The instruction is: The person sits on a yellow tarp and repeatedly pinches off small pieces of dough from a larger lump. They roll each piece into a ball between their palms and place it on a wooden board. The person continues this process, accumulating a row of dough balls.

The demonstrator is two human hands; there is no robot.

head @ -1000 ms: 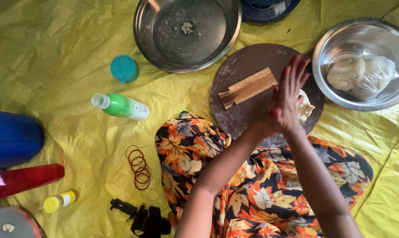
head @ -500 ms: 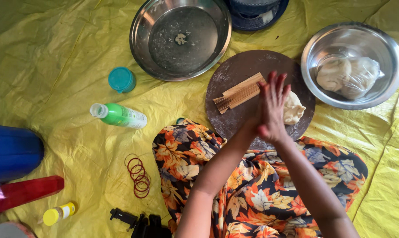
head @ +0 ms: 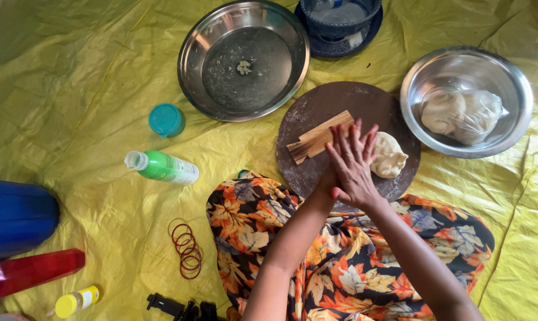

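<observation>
Yellow sheeting (head: pixel 73 77) is spread under everything. Over a round brown board (head: pixel 316 113) the right hand (head: pixel 355 163) is laid flat on the left hand (head: pixel 334 178), palms pressed together, fingers straight and spread; whether anything is pinched between them cannot be told. A pale lump of dough (head: pixel 390 156) is seen on the board, just beside the fingertips, and a flat piece of wood (head: pixel 316 138) lies at their other side. An empty steel bowl (head: pixel 191 59) is set beyond the board, and a second steel bowl (head: pixel 512 77) with bagged dough at the right.
</observation>
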